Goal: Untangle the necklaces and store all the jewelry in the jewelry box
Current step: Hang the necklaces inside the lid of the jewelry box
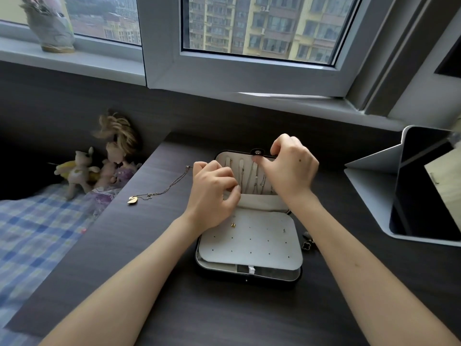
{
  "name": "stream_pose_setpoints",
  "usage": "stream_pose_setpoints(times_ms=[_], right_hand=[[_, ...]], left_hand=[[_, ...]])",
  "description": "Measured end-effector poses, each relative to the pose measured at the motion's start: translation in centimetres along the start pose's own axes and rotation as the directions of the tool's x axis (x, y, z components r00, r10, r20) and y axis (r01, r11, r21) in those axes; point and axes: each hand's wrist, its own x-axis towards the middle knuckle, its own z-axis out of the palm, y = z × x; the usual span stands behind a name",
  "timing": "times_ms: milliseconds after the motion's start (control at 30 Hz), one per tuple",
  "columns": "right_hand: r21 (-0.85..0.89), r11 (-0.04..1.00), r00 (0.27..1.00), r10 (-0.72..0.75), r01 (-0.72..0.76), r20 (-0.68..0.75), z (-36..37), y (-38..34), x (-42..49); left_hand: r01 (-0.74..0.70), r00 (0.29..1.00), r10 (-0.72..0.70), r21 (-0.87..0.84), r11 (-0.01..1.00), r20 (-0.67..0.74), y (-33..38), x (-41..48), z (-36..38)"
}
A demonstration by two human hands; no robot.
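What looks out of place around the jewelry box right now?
A gold pendant necklace lies loose on the desk left of the jewelry box, and a black clover charm sits outside its right edge; both belong inside.

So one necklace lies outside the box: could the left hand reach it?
Probably yes: the gold-pendant necklace lies on the bare desk just left of the left hand, with nothing between them, though that hand seems busy at the jewelry box.
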Motion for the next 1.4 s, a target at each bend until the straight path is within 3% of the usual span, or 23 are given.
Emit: stream_pose_setpoints(times_ms=[167,267,367,533,667,900,1000,1100,1233,1333,1400], right_hand=[[0.09,0.995,0.989,0.028,-0.041,0.146,-0.4,1.3,0.5],[0.237,0.961,0.929,0.047,-0.142,0.368,0.0,2.1,0.5],[0.254,0.954,0.9,0.037,-0.161,0.434,0.1,2.2,0.2],[0.172,0.981,0.899,0.002,-0.086,0.438,0.0,2.3,0.1],[0.178,0.975,0.9,0.041,-0.131,0.434,0.2,2.1,0.1],[0.008,0.999,0.919,0.035,-0.042,0.392,0.9,1.8,-0.3],[-0.071,0.994,0.957,-0.057,0.081,0.285,0.6,1.5,-0.5],[-0.021,0.981,0.977,-0.187,0.191,0.106,0.3,0.6,-1.3],[0.058,0.961,0.958,-0.273,0.269,0.085,-0.1,-0.7,-2.6],[0.13,0.949,0.945,-0.303,0.287,0.126,-0.5,-1.7,-3.3],[0.163,0.943,0.94,-0.312,0.288,0.141,-0.7,-2.3,-3.7]], left_hand=[[0.01,1.0,-0.01,-0.004,1.0,0.01,0.0,0.0,0.0],[0.009,1.0,-0.009,0.0,1.0,0.017,0.0,0.0,0.0],[0.015,1.0,-0.015,0.009,1.0,0.021,0.0,0.0,-0.1],[0.027,0.999,-0.027,0.007,1.0,0.036,0.0,0.0,0.0],[0.025,0.999,-0.025,0.008,1.0,0.042,0.0,0.0,0.0],[0.037,0.995,-0.037,0.002,0.999,0.09,-0.2,0.0,0.1],[0.069,0.984,-0.067,-0.005,0.998,0.163,-0.4,0.3,0.3],[0.13,0.946,-0.137,0.043,0.99,0.293,-0.5,0.7,0.5],[0.127,0.895,-0.2,0.201,0.971,0.4,-0.5,1.1,0.2],[0.267,0.903,-0.311,0.179,0.947,0.297,-1.4,1.1,-2.0],[0.338,0.898,-0.396,0.277,0.899,0.189,-3.1,0.6,-4.3]])
